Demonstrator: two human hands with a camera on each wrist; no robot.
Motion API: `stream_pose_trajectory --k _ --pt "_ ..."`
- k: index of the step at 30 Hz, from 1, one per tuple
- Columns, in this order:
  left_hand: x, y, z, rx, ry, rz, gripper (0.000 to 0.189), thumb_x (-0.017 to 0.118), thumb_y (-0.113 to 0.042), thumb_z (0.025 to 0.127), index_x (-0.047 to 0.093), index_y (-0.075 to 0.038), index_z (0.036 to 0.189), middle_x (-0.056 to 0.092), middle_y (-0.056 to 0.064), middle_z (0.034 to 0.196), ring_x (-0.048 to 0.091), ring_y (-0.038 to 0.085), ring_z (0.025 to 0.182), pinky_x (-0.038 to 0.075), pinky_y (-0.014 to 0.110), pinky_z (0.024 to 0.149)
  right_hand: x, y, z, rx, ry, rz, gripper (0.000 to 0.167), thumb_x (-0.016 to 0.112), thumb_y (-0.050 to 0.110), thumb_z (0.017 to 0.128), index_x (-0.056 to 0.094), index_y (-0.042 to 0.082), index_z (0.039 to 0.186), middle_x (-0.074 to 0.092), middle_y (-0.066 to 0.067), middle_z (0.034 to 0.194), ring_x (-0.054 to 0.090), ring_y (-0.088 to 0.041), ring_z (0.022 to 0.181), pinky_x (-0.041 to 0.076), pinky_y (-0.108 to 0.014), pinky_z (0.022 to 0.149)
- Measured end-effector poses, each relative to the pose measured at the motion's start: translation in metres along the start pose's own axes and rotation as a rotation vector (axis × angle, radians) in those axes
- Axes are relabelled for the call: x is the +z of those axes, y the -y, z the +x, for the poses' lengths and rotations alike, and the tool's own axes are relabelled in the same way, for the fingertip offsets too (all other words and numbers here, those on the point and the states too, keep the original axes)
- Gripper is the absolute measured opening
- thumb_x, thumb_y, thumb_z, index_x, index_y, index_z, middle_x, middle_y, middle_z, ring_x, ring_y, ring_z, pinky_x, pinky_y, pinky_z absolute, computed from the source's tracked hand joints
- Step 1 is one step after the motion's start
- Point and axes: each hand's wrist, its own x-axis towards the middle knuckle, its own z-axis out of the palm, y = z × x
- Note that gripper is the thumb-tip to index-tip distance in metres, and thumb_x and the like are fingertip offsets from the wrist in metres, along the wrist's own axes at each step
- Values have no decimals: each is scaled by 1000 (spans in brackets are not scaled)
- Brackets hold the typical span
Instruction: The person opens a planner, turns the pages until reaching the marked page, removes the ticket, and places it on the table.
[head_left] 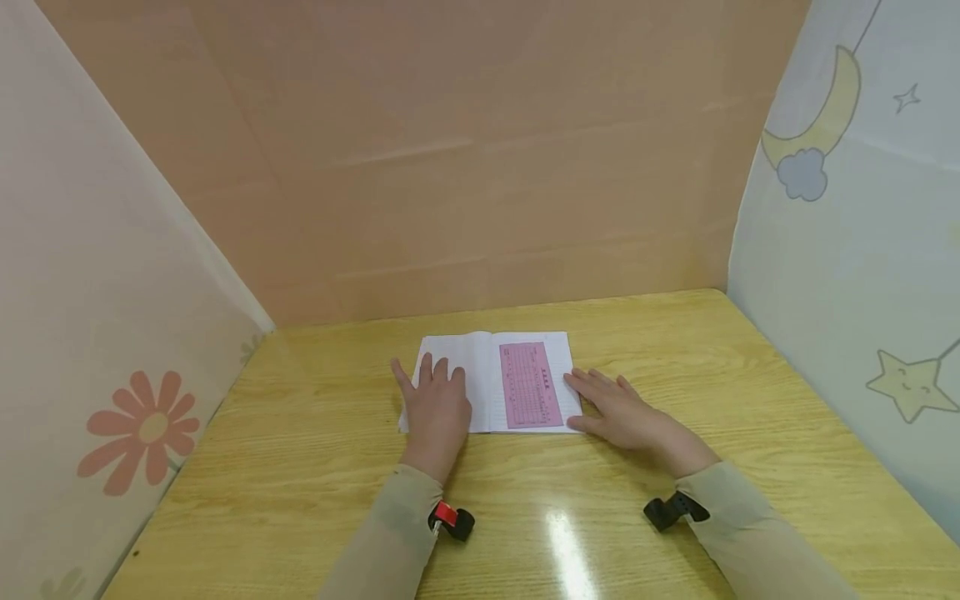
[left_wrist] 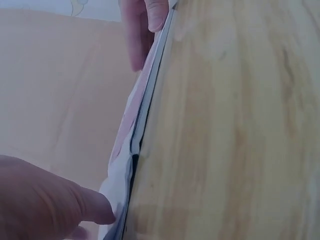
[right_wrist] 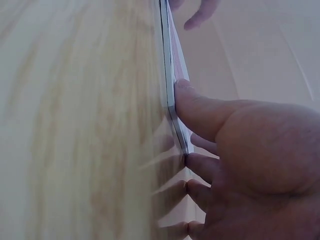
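An open notebook (head_left: 480,367) lies flat on the wooden table, its white pages spread to both sides. On its right page rests a pink printed slip (head_left: 528,387) with a table of small text. My left hand (head_left: 437,408) presses on the left page with its fingers spread. In the left wrist view the thumb (left_wrist: 97,207) touches the page near the lower edge. My right hand (head_left: 618,412) lies at the notebook's right edge, thumb on the page corner. The right wrist view shows its other fingertips (right_wrist: 192,190) on the table beside the notebook.
The wooden table (head_left: 315,483) reaches back to an orange-brown curtain (head_left: 480,167). Pale cloth with a flower (head_left: 150,425) hangs on the left, and cloth with a moon (head_left: 836,108) and star hangs on the right. Each wrist wears a dark strap.
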Motion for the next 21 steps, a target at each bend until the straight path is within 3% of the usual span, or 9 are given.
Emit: stream_pose_trajectory --k 3,9,12,16,21 --pt "-1 -2 -2 32 34 -40 17 79 -10 97 80 -10 114 75 13 122 64 37 129 10 80 125 -2 3 1 -3 -1 19 76 70 38 109 40 -2 168 30 -33 173 21 -61 159 4 -79 125" --pt "5 1 -3 167 148 -251 35 71 -9 107 72 -8 142 62 14 157 54 36 148 32 68 125 -8 5 1 30 5 55 68 71 20 109 43 -8 164 29 -35 173 24 -59 160 6 -78 126" --pt "8 5 -5 165 221 -310 43 67 -25 113 65 -14 154 57 10 163 47 34 155 28 70 126 -10 4 1 37 12 59 65 70 17 109 44 -10 163 30 -35 173 26 -59 159 7 -78 126" --pt "8 9 -7 114 299 -282 53 59 -45 115 56 -25 164 42 10 174 31 42 163 16 77 126 -13 5 2 52 16 54 63 70 14 109 45 -11 161 32 -35 172 28 -60 157 12 -78 125" --pt "8 9 -6 94 317 -230 58 56 -52 114 48 -33 169 38 14 176 26 48 164 12 80 125 -16 8 9 79 11 41 58 65 17 112 48 -11 160 36 -35 169 32 -61 155 25 -76 123"
